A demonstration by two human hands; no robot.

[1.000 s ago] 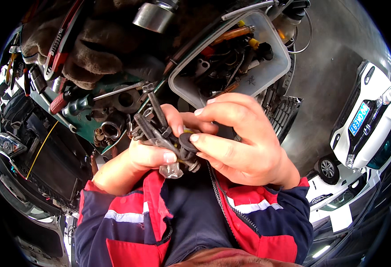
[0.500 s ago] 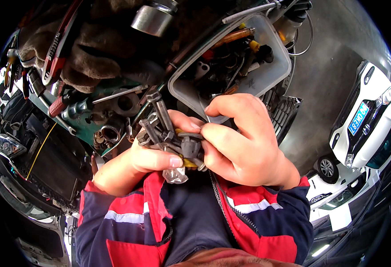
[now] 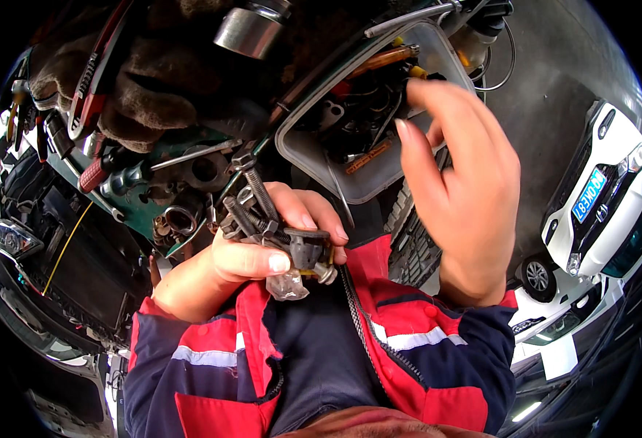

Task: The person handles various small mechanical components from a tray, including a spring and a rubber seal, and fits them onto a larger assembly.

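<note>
Bolts [image 3: 261, 193] near green bench [image 3: 135, 210], cars [image 3: 622, 196] beyond

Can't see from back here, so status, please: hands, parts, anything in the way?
Left fingers gripping bolts and a black piece. Right fingers parted over the bin. In the way: those fingers hide part of it.

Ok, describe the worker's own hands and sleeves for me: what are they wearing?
The left hand and right hand are bare: no glove, ring or watch shows. The navy-and-red fabric work jacket has a white stripe across each side and a dark toothed zip; its sleeves leave the visible forearms uncovered.
</note>
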